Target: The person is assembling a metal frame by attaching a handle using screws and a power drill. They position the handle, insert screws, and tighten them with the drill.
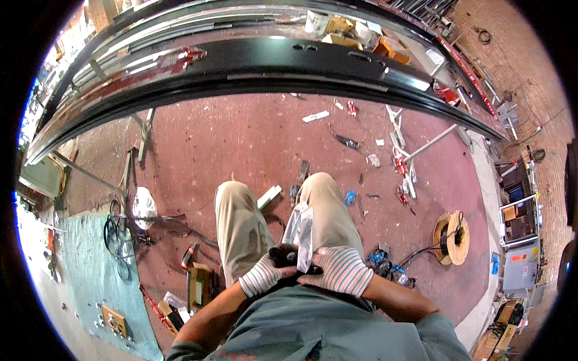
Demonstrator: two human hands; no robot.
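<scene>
Both my hands are gloved, in striped knit with dark fingertips, and meet over my lap. The left hand [265,274] is closed, its dark fingers curled near the middle. Just to its right, the right hand [340,272] is closed too, thumb and fingers pinching the lower part of a pale, shiny, see-through strip [306,234] that looks like plastic film. From my hands the strip runs up along the inside of my right thigh. Whatever my left fingers hold, if anything, is hidden by the dark glove.
Ahead, a long black metal profile [265,63] lies across stands. On the red floor are a wooden cable spool [460,239] at right, a white plastic bag [144,207] at left, a cardboard box [200,287] beside my left arm, and scattered scraps and cables.
</scene>
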